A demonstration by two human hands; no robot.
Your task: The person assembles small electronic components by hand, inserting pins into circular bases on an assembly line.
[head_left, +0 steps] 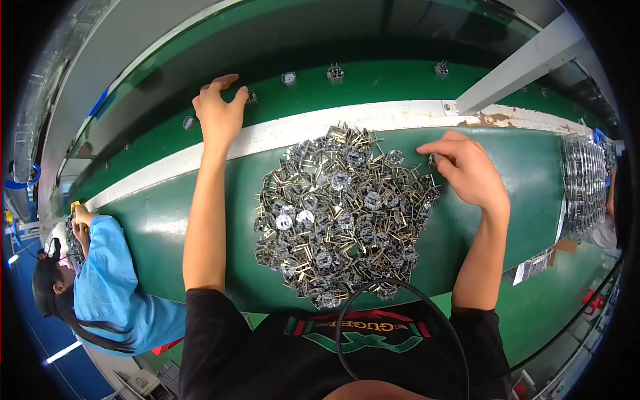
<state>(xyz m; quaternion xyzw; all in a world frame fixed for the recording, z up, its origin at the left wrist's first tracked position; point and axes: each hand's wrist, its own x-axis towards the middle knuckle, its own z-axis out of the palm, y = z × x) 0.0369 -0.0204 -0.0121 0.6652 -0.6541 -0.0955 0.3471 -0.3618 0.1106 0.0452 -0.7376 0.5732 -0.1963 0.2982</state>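
Observation:
A big heap of small electrical parts [343,220] with brass-coloured pins lies on the green worktop [157,223] in front of me. My left hand [220,110] reaches past the white rail over the green belt, thumb and fingers apart. Right beside its thumb, a small electrical part [252,97] sits on the belt; whether the thumb touches it I cannot tell. At the heap's right edge, my right hand [469,167] is bent with the index finger pointing left. Between its index finger and thumb shows a small electrical part [432,161], partly hidden.
Several more parts, such as a pale square one [289,79], are spaced along the belt [387,77]. A white rail [293,127] divides belt from worktop, and a grey post [517,63] rises at right. Stacked clear trays [581,187] stand far right. A co-worker in blue [110,280] works at left.

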